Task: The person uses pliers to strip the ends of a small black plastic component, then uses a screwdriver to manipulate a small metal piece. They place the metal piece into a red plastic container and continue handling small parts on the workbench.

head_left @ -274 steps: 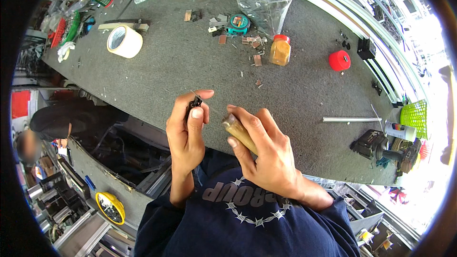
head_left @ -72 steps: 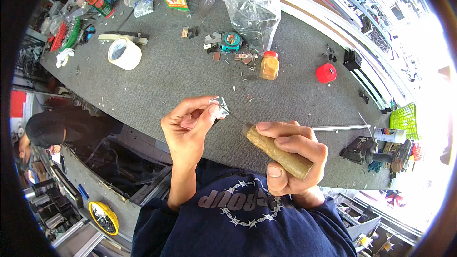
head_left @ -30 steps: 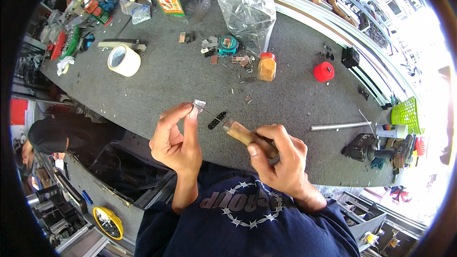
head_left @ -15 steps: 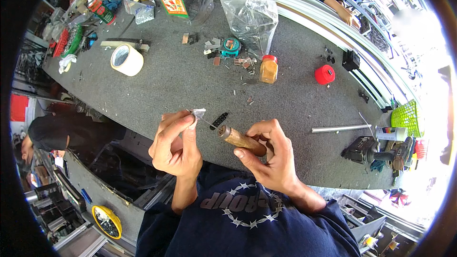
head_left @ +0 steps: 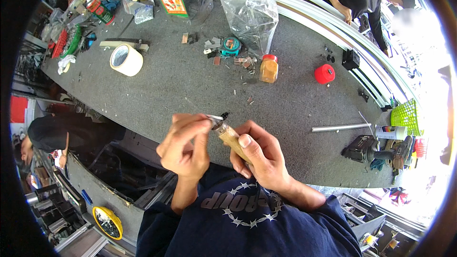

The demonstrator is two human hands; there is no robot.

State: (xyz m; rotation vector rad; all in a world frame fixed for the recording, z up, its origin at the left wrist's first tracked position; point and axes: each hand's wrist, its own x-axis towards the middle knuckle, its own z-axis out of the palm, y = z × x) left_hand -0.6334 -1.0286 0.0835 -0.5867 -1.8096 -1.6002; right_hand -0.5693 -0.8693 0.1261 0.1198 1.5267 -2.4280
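Wooden and worn, the stubby handle [head_left: 233,143] slants in the head view from the right hand [head_left: 263,156] toward the upper left, its long axis aimed at the small pale strip [head_left: 214,117] in the left hand [head_left: 185,143]; the right grip is closed around the handle, thumb along its upper side; the left grip is narrow, pinching the strip just beyond the handle's dull collar, so the left hand is nearer to it; whether collar and strip touch, I cannot tell; a partly hidden black part [head_left: 225,114] lies just beyond on the surface [head_left: 285,107], grey and finely textured; farther off sit a smooth cream tape roll [head_left: 132,63], a red-lidded jar [head_left: 268,70] and a crumpled, glossy plastic bag [head_left: 250,16].
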